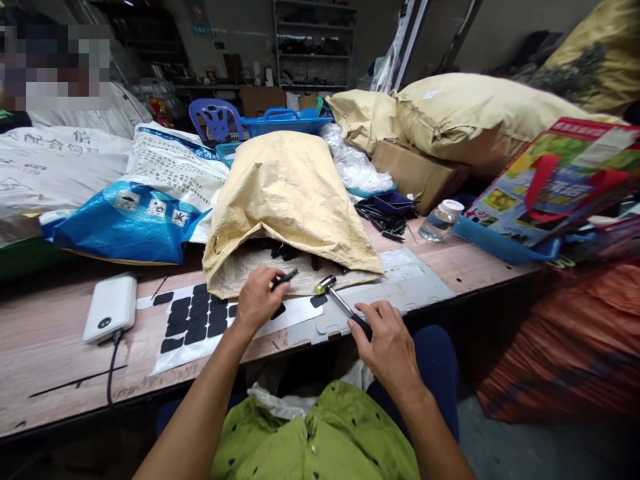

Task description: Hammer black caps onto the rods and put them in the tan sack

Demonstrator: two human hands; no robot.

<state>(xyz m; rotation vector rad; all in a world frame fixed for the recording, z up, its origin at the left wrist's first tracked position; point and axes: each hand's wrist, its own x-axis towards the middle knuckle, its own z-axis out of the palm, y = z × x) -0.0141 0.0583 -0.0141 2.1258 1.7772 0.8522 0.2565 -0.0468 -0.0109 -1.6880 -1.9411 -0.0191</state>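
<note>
While both forearms reach up from the bottom of the frame, my left grip (pixel 257 300) sits at centre, thumb and fingers pinching a thin black part (pixel 286 277) at the mouth of the tan paper sack (pixel 290 193). My right grip (pixel 387 340), lower right of centre, is closed around the dark handle of a small hammer (pixel 336 298); its yellow-tipped head lies just right of the part, above a grey panel (pixel 410 283). A sheet of black pads (pixel 193 320) lies on the table (pixel 50 333) beside my left grip, a white power bank (pixel 111 307) further left.
</note>
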